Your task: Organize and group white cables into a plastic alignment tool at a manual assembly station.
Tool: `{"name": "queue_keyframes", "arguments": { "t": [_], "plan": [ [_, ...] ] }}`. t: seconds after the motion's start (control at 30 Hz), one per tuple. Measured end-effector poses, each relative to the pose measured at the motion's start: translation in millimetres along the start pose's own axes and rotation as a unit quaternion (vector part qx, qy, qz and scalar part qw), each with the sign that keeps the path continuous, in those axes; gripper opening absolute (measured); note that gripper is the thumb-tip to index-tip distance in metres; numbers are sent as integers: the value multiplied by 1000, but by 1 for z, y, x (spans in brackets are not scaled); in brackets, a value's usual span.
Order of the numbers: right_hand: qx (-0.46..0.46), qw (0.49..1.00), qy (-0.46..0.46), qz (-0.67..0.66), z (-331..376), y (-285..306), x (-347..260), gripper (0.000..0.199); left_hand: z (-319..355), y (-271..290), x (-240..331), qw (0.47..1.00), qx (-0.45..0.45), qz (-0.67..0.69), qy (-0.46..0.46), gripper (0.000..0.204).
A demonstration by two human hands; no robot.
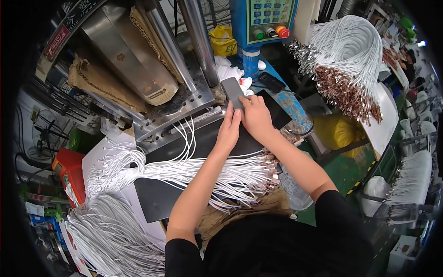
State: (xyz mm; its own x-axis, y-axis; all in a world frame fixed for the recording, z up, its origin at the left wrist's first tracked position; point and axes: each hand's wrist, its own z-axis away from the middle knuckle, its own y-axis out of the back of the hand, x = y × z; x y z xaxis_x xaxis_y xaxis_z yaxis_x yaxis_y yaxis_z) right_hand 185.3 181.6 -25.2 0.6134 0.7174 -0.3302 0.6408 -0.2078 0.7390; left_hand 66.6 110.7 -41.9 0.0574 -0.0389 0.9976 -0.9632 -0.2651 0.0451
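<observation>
A dark grey oblong block [230, 88] stands out beyond my fingertips, beside the press's metal base. My left hand [229, 128] is closed at its near end, thumb and fingers together. From the right, my right hand [256, 116] grips the same end with bent fingers. Under my hands is a black work surface [274, 107]. A bundle of white cables [184, 171] crosses it beneath my left forearm, with metal connectors [270, 171] at the right end. A few cables [188, 138] reach up to the press edge. My palms hide the block's near end.
The press [203, 87] with steel columns rises at the far left. A blue control box [263, 23] with buttons stands behind my hands. More white cables lie in heaps at the lower left [115, 231] and far right [355, 46]. A red bin [69, 171] is at left.
</observation>
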Motion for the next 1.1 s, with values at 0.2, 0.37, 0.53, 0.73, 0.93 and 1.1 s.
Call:
{"name": "queue_keyframes", "arguments": {
  "t": [0.2,0.37,0.53,0.73,0.93,1.1],
  "plan": [
    [-29,999,-13,1,-1,5,-4,44,-9,15,11,931,-15,314,184,66],
    [-77,989,-100,-74,-13,16,7,44,-12,14,6,977,-19,189,94,66],
    [23,997,33,63,-16,16,14,35,-9,8,11,979,-20,173,109,68],
    [74,996,8,47,-20,6,1,12,-6,13,0,993,-2,111,31,64],
    [-140,912,-48,-384,15,96,-33,14,77,40,95,923,184,-225,-254,43],
    [-266,807,-43,-525,40,112,-51,15,124,73,96,859,24,-397,-324,25]
  ]
}}
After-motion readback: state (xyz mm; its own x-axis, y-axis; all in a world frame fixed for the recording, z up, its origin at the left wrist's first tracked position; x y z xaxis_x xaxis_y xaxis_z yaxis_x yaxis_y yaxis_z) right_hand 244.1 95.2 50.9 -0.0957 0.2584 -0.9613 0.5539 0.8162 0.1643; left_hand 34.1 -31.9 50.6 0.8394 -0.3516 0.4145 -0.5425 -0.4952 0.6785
